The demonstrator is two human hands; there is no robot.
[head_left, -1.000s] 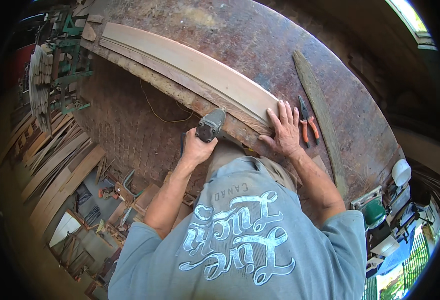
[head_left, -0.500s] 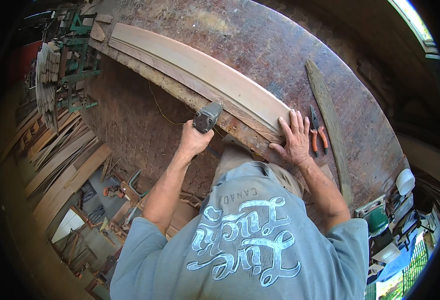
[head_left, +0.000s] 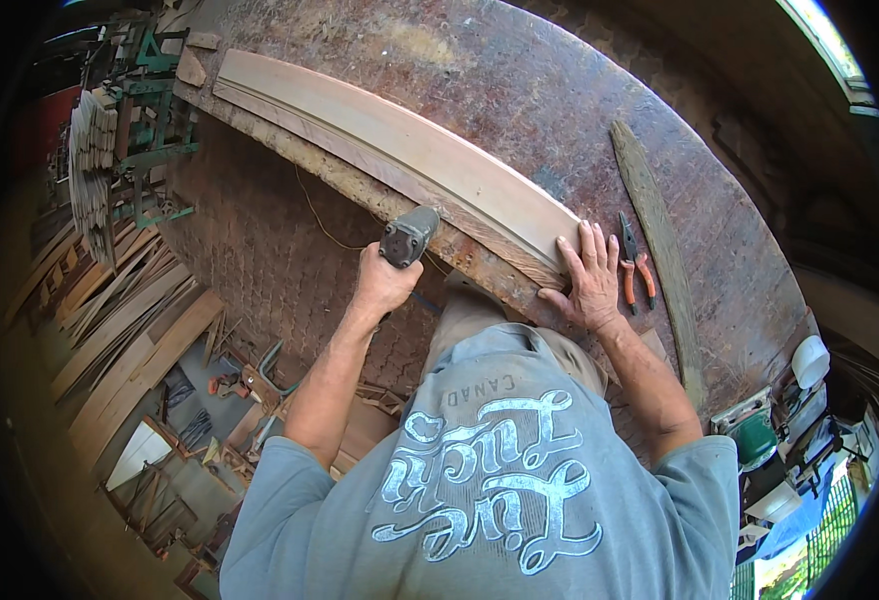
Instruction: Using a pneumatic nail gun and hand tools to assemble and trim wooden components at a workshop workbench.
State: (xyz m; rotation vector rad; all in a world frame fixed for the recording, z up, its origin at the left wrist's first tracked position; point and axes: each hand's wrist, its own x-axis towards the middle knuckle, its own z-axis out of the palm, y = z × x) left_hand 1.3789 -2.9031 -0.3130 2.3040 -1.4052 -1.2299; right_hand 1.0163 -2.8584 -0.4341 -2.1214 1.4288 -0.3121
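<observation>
Far to the left, a pile of long wooden strips (head_left: 110, 320) leans on the floor, and a green metal frame (head_left: 155, 130) stands above it. Small tools (head_left: 230, 385) lie on the ground near the pile. Next comes the left hand (head_left: 385, 285). It is closed tight around the handle of a dark grey power tool (head_left: 408, 236). The head of the tool sits right at the rough front edge of the big brown worktable (head_left: 520, 90). A thin yellow cord (head_left: 322, 222) hangs down below the table edge, just left of the tool. On the table lies a long curved wooden board (head_left: 400, 150). It is pale and smooth, and it runs from the top left down toward the middle. It lies close along the front edge of the table. The right hand (head_left: 590, 280) lies flat with fingers spread wide, pressing down on the near end of the board and gripping nothing. Just to the right of that hand lie pliers (head_left: 636, 262) with orange handles. Further right, a thin grey wooden stick (head_left: 660, 250) lies on the table. At the far right, below the table, stand a green machine (head_left: 755, 435) and a white tub (head_left: 810, 360).
</observation>
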